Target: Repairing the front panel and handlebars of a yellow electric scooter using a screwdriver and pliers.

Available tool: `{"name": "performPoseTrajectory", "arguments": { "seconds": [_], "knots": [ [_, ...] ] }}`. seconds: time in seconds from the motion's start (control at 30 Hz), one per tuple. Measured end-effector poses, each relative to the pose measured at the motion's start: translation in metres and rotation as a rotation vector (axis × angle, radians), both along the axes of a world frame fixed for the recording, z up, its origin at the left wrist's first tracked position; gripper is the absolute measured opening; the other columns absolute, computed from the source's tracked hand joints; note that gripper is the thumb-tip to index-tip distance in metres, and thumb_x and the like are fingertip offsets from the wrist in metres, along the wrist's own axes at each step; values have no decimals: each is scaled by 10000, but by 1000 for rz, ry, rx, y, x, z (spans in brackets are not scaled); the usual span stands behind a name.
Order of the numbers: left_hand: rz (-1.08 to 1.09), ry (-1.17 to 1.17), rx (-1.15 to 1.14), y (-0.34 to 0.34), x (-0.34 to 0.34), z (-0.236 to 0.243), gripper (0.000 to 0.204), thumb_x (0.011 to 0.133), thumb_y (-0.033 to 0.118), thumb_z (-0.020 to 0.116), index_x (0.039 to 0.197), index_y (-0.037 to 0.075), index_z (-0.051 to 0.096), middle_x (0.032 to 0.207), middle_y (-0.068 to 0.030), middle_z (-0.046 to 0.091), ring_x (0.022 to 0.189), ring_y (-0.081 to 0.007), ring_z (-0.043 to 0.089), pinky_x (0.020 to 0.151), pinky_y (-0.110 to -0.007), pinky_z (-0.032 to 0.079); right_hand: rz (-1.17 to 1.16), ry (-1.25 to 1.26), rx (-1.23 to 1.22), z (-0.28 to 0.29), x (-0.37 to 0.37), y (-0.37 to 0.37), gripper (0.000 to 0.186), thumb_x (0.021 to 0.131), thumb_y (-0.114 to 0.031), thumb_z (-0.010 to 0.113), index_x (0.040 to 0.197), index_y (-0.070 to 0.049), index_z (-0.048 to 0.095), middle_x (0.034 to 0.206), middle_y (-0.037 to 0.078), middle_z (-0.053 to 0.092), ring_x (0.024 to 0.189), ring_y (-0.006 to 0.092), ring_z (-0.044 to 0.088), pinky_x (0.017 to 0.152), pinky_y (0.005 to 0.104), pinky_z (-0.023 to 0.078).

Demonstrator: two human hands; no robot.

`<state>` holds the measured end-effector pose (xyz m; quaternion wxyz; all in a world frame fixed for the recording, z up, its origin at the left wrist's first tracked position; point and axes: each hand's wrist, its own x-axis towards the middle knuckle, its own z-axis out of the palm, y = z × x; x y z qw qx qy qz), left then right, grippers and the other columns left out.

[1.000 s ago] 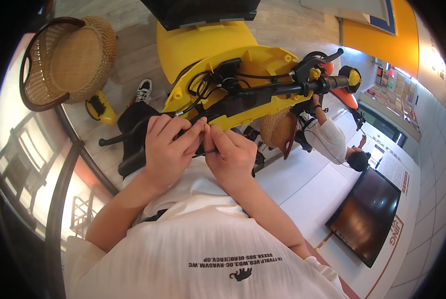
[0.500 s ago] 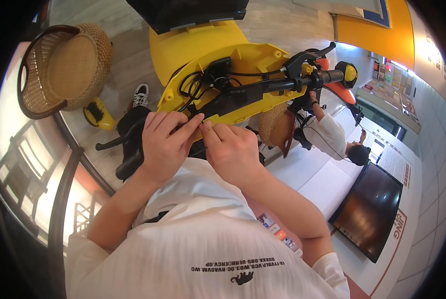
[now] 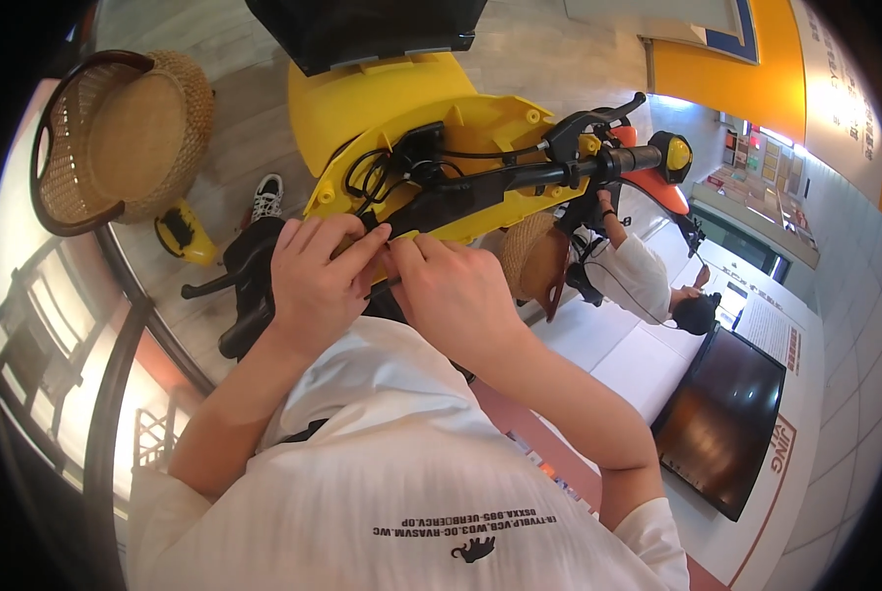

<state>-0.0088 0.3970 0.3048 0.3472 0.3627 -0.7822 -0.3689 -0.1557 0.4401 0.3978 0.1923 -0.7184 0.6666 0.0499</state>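
Can see a wicker chair [image 3: 137, 143] on the wood-look floor [image 3: 254, 98] at left. Farther right, can make out a second chair [image 3: 531, 264], then a person [image 3: 645, 279] in a white top (with a dark wristband), near a black screen [image 3: 723, 424]. At upper right, can spot an orange wall [image 3: 697, 74] beside packed shelves [image 3: 768, 169], too small to tell apart.

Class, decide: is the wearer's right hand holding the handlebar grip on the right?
No, the right hand is beside the left hand at the yellow panel, apart from that grip.
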Motion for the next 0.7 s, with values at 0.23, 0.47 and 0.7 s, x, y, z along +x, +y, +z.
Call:
{"name": "performPoseTrajectory", "arguments": {
  "seconds": [0.23,0.47,0.7],
  "knots": [
    [-3,-23,43,0,2,5,340,650,62,802,985,110,768,840,3,596,773,-196,590,691,-343,398,61,-27,371,6,-2,-22,153,792,-120,620,844,21,643,662,189,648,636,339,681,590,415,540],
    [20,47,19,1,-1,0,301,669,76,815,965,99,767,902,1,666,764,-196,596,697,-336,407,132,58,411,11,5,-27,131,735,-93,615,786,19,657,735,167,673,673,312,694,611,386,549],
    [14,60,8,3,0,-3,304,659,52,797,960,67,759,897,-24,716,754,-203,630,689,-332,432,231,202,355,11,14,-24,94,762,-131,642,769,-43,676,728,96,660,708,226,682,617,331,525]
  ]
}}
